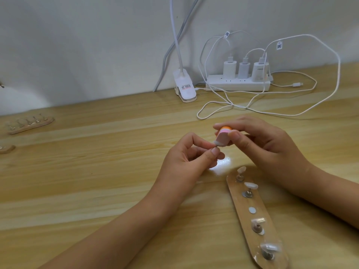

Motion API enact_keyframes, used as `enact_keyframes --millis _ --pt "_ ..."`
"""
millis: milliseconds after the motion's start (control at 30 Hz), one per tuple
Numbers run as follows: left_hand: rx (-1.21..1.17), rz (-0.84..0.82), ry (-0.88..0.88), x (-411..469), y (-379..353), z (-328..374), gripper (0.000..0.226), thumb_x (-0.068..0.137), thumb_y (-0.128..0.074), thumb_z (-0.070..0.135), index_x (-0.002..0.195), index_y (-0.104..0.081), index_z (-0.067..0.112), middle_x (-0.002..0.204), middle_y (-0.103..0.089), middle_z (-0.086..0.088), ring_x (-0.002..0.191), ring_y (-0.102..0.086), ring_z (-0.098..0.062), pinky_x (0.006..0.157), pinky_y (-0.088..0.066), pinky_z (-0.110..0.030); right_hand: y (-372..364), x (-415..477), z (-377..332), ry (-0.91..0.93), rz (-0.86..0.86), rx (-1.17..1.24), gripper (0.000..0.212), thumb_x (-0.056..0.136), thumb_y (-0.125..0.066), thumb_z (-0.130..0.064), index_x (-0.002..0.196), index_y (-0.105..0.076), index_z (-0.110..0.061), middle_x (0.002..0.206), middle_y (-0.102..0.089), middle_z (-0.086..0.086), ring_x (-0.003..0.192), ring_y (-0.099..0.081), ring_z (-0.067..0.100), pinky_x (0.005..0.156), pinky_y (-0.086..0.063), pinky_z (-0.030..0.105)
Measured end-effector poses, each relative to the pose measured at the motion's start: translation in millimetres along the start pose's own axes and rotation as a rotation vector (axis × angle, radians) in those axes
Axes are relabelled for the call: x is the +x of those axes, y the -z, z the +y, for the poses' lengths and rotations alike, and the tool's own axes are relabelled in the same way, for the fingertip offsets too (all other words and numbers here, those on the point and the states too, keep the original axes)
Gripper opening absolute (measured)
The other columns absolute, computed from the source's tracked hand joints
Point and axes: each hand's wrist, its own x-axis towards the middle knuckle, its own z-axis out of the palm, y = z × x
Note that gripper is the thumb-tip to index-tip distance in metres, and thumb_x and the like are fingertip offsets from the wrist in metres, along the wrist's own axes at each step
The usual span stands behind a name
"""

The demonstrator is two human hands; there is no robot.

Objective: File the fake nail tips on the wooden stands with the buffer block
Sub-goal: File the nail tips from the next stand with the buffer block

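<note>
Left hand: the left hand (191,158) is raised just above the table (97,171), thumb and forefinger pinching one nail tip (215,143), apparently by its small peg; the other fingers are curled under. The tip is probably held free of its base so its edge can be turned to the abrasive.
Right hand: the right hand (260,141) pinches the buffer block (223,137) between thumb and fingers, the white face angled down onto the tip. A short grip near the working end is judged to give control.
Contact: block and tip are touching, at 12 o'clock from the left thumb.
Near stand: the wooden stand (241,210) lies flat at 5 o'clock from the hands, within easy reach of the right forearm. Four mounted tips (251,185) are carried on it; the two nearest the person look wrapped in clear film.
Bare spot: a white disc (252,210) at mid-stand has no peg on it, likely the seat of the tip in hand.
Other stands: two more stands (29,124) are parked at 9 o'clock, well apart.
Clutter: a power strip (238,85) with chargers and a clip lamp (184,88) are kept at 12 o'clock, against the wall.
Step judged: filing of one tip is under way.
</note>
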Motion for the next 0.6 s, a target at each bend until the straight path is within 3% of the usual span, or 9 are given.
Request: enact_keyframes --millis 200,400,600 --pt "-0.015 0.001 -0.005 -0.1 0.5 -0.5 0.017 0.092 -0.066 0.012 0.080 -0.062 0.023 0.085 -0.076 -0.003 0.096 -0.070 -0.027 0.083 -0.056 -0.027 -0.9 0.5 -1.8 0.023 -0.031 -0.027 0.026 0.093 -0.053 -0.027 0.113 -0.067 -0.019 0.111 -0.066 0.000 0.103 -0.064 0.005 0.083 -0.046 0.012" --pt "0.001 -0.012 -0.015 0.1 1.6 -1.6 0.014 0.090 -0.067 0.018 0.081 -0.064 0.028 0.088 -0.076 -0.002 0.097 -0.070 -0.027 0.088 -0.055 -0.030 0.0 0.2 -2.9 -0.028 0.003 -0.010 0.025 0.093 -0.052 -0.032 0.112 -0.067 -0.024 0.111 -0.067 -0.004 0.103 -0.065 0.015 0.085 -0.054 0.032" --pt "-0.009 -0.014 -0.017 0.0 1.5 -1.7 0.005 0.084 -0.067 0.025 0.081 -0.064 0.026 0.089 -0.076 -0.004 0.097 -0.070 -0.027 0.087 -0.055 -0.030 -1.5 0.4 -2.8 -0.051 -0.013 -0.001 0.028 0.091 -0.052 -0.036 0.110 -0.069 -0.023 0.106 -0.068 -0.005 0.100 -0.066 0.012 0.083 -0.054 0.030"
